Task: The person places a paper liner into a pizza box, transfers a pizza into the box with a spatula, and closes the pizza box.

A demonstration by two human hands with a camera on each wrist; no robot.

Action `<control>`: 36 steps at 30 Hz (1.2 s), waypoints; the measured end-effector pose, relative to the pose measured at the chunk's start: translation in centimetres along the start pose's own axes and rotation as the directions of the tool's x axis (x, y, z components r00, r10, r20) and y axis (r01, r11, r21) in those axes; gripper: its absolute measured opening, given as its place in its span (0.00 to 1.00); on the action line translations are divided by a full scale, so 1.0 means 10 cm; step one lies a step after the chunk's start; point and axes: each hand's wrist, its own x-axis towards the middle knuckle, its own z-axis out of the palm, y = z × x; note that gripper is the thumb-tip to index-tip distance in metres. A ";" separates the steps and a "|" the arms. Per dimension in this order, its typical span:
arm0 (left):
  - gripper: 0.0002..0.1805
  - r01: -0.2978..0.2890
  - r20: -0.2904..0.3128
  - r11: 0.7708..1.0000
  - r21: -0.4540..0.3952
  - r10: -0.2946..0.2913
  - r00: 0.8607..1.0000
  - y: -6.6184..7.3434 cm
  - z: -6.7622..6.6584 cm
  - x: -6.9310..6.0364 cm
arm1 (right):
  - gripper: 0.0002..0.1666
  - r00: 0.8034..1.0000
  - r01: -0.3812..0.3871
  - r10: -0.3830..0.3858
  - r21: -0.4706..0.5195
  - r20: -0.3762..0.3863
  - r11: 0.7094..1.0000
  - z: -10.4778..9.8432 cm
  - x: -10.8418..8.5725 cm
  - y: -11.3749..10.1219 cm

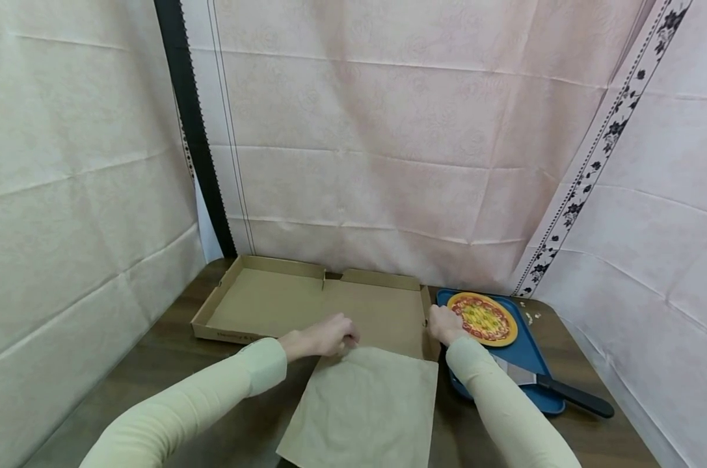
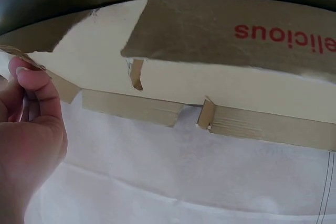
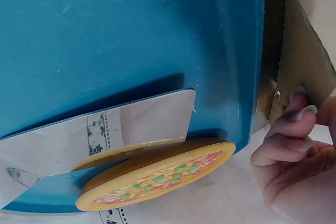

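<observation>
An opened cardboard pizza box (image 1: 271,299) lies across the back of the table, with red lettering on its front wall (image 2: 199,40). My left hand (image 1: 326,335) is at the box's front, pinching the far edge of a wrinkled tan paper sheet (image 1: 365,406). The sheet hangs toward me and hides part of the front wall. At the box's right end, my right hand (image 1: 445,324) grips the side wall (image 3: 307,51) with curled fingers (image 3: 294,124); the thumb's hold is partly hidden.
Right of the box, a blue tray (image 1: 531,348) holds a toy-like pizza (image 1: 483,318) and a metal spatula (image 1: 517,372). The spatula's black handle (image 1: 578,396) sticks out past the tray's right edge. Small pale bits (image 1: 529,317) lie beside the tray. Cloth curtains (image 1: 353,130) surround the table.
</observation>
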 end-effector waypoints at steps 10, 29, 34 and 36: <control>0.17 0.033 -0.049 0.999 -0.004 -0.033 0.998 -0.11 -0.15 0.02 | 0.06 1.000 -0.001 0.001 -0.013 -0.012 1.000 -0.03 -0.01 0.00; 0.26 0.079 -0.131 0.997 -0.016 -0.080 0.988 -0.34 -0.26 -0.01 | 0.04 1.000 0.015 -0.015 0.005 0.002 1.000 -0.02 0.01 0.02; 0.27 0.106 -0.155 0.994 -0.036 -0.111 0.982 -0.36 -0.26 -0.01 | 0.03 1.000 0.007 -0.007 0.006 0.005 1.000 -0.03 0.00 0.00; 0.27 0.119 -0.163 0.992 -0.027 -0.122 0.979 -0.38 -0.26 -0.02 | 0.03 1.000 0.006 -0.006 0.009 0.010 1.000 -0.03 -0.01 0.00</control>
